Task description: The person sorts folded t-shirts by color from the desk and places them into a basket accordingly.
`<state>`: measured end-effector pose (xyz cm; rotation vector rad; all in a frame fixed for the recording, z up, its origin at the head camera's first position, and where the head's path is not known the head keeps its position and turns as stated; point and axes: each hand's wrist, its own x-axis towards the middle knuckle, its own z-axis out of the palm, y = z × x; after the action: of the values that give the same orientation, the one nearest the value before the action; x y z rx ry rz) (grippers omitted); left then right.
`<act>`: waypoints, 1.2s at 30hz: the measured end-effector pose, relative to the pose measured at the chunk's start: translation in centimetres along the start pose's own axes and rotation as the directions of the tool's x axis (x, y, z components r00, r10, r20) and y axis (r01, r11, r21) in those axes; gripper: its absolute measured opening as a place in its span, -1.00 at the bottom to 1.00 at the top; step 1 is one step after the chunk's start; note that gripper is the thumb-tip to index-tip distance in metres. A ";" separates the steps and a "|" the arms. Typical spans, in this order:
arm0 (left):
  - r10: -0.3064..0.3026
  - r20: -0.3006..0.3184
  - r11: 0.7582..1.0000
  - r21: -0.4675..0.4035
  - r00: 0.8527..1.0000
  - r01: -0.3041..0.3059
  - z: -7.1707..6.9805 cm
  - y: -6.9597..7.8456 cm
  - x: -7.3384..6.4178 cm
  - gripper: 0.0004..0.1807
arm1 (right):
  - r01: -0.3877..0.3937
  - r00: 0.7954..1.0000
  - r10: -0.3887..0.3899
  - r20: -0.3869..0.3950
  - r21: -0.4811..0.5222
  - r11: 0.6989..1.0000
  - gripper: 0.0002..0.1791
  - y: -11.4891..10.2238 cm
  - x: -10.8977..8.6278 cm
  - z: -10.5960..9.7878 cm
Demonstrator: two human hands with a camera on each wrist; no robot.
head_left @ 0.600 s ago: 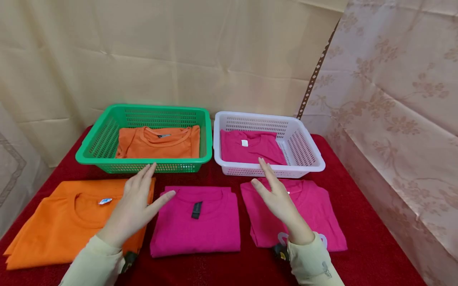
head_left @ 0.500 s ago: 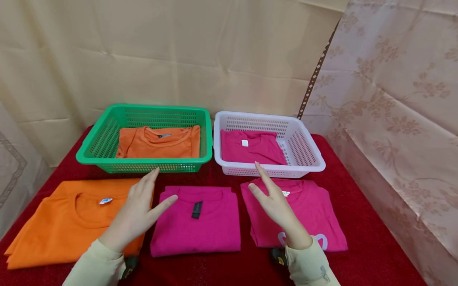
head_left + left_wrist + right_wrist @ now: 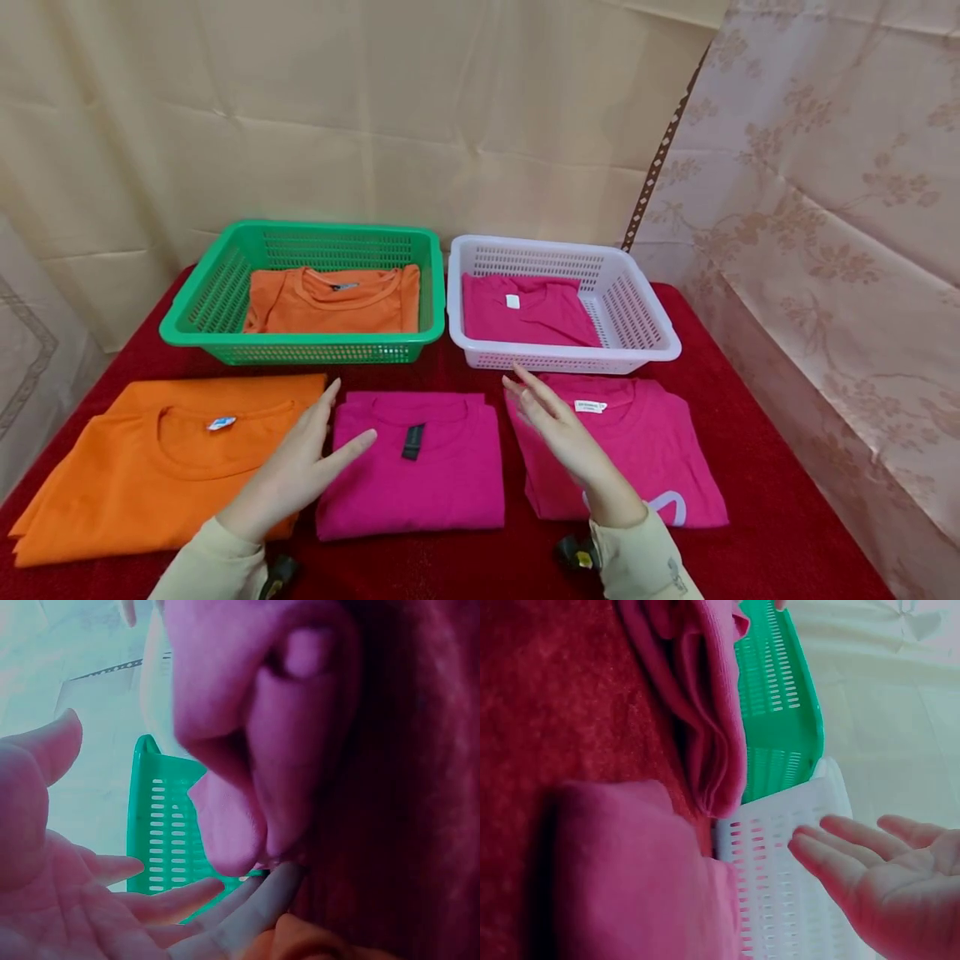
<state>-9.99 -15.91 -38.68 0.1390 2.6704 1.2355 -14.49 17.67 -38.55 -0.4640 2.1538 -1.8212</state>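
Note:
A folded magenta T-shirt (image 3: 412,483) with a black neck tag lies between my two hands. On its left side my left hand (image 3: 292,475) hovers with fingers extended and thumb apart, partly covering the right edge of a folded orange T-shirt (image 3: 127,467). My right hand (image 3: 562,433), fingers straight and palm turned inward, is over the left part of a folded pink T-shirt (image 3: 660,442) with a white tag. Neither hand holds anything. In the left wrist view, the fingertips (image 3: 281,889) appear close to the magenta shirt's folded edge; whether they touch it I cannot tell.
Behind the shirts stands a green basket (image 3: 300,340) holding an orange T-shirt (image 3: 337,304). Beside it is a white basket (image 3: 637,354) with a pink T-shirt (image 3: 525,312) inside. Red cloth (image 3: 780,517) covers the table, and curtains (image 3: 420,117) hang behind and at the right.
Both hands have come down and back toward the near edge, away from the baskets. The right hand has also shifted left, uncovering the pink shirt's white tag. The shirts and baskets stay put.

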 end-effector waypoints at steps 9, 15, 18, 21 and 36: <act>-0.020 0.023 0.999 -0.048 1.000 0.021 0.2 -0.5 0.4 0.05 | -0.136 0.990 0.139 -0.023 0.113 0.984 -0.33 0.7 0.3 0.2; -0.034 0.046 0.994 -0.100 0.998 0.038 0.4 -1.0 0.8 0.04 | -0.186 0.980 0.194 -0.048 0.140 0.973 -0.31 1.3 0.5 0.5; -0.059 0.054 0.992 -0.106 0.997 0.065 0.4 -1.1 0.9 0.03 | -0.207 0.976 0.215 -0.040 0.143 0.968 -0.30 1.5 0.5 0.5; -0.073 0.052 0.992 -0.097 0.996 0.078 0.5 -1.3 0.8 0.04 | -0.231 0.972 0.235 -0.013 0.149 0.961 -0.26 1.6 0.5 0.5; -0.009 0.102 0.996 -0.083 0.995 0.018 0.7 -1.6 0.8 0.07 | -0.335 0.942 0.322 0.093 0.188 0.924 -0.23 2.2 0.6 0.8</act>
<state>-10.68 -16.28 -40.43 0.1660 2.5256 1.2976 -14.85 17.01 -40.83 -0.0998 1.8483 -1.7806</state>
